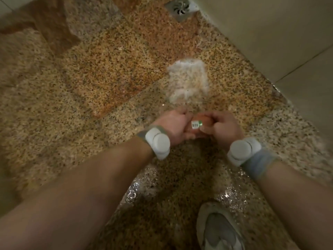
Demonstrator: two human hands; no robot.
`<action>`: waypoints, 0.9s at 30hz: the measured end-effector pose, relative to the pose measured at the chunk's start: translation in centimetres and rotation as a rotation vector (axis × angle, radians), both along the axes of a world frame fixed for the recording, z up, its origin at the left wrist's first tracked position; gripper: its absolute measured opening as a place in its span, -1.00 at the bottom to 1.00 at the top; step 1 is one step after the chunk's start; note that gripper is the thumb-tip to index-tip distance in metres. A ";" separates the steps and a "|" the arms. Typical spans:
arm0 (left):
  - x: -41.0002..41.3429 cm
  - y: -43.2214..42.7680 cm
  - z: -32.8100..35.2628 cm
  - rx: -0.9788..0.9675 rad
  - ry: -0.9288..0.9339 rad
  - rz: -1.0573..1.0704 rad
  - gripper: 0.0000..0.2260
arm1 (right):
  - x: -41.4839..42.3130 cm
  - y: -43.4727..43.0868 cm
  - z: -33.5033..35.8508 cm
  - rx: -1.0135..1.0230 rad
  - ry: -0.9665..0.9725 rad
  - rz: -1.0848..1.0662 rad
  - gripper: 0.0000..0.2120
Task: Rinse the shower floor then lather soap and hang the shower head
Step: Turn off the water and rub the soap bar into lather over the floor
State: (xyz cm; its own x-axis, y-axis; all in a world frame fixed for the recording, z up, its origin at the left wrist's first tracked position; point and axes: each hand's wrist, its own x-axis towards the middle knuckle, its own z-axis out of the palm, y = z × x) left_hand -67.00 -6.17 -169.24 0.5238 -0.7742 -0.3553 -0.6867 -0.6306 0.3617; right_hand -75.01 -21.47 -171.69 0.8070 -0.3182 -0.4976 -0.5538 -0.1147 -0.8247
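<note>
Orange soap [206,121] gripped between left hand [173,125], right hand [224,129] fingers [215,116]

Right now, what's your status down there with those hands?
Left hand and right hand both gripping the orange labelled soap. White lather patch on the wet floor ahead. Nothing blocking the hands.

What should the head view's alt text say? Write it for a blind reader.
The left hand and right hand grip an orange barcoded soap container between them over a wet speckled stone floor. A white foam patch lies just ahead, a drain farther off.
</note>
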 end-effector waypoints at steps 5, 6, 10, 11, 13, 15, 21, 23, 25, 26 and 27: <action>-5.0 0.1 -0.8 -0.019 0.064 -0.073 -0.46 | -5.7 -0.4 0.4 -0.085 0.078 0.069 -0.60; -5.7 0.2 -1.0 -0.022 0.077 -0.075 -0.47 | -6.4 -0.4 0.4 -0.116 0.086 0.085 -0.61; -7.5 0.2 -1.9 -0.008 0.129 -0.066 -0.46 | -8.5 0.0 0.5 -0.108 0.118 0.080 -0.62; -7.5 0.3 -2.0 -0.016 0.126 -0.050 -0.46 | -8.4 0.1 0.5 -0.101 0.111 0.072 -0.62; -6.7 0.0 -2.3 -0.037 0.108 -0.024 -0.47 | -7.4 -0.1 0.3 -0.114 0.095 0.058 -0.61; -5.2 -0.5 -2.6 -0.048 0.090 0.003 -0.45 | -5.5 -0.6 -0.1 -0.110 0.082 0.049 -0.60; 0.7 -2.4 -2.7 -0.059 0.062 0.060 -0.45 | 1.0 -3.0 -1.0 -0.104 0.028 0.063 -0.66; 3.7 -3.4 -2.5 -0.063 0.020 0.105 -0.46 | 4.3 -3.8 -1.3 -0.124 -0.015 0.062 -0.64; 6.9 -4.7 -2.3 -0.072 -0.023 0.163 -0.52 | 7.9 -4.6 -1.8 -0.096 -0.058 0.029 -0.60; 8.6 -5.4 -2.1 -0.067 -0.037 0.192 -0.57 | 9.7 -4.9 -2.0 -0.072 -0.076 -0.004 -0.59; 10.3 -6.0 -1.9 -0.050 -0.051 0.212 -0.60 | 11.5 -5.1 -2.3 -0.073 -0.092 -0.035 -0.59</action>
State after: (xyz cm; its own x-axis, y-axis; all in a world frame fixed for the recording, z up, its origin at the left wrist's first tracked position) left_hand -56.74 -12.20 -171.11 0.6932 -0.6606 -0.2881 -0.5585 -0.7451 0.3647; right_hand -63.55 -26.62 -173.95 0.8360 -0.3791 -0.3966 -0.4809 -0.1581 -0.8624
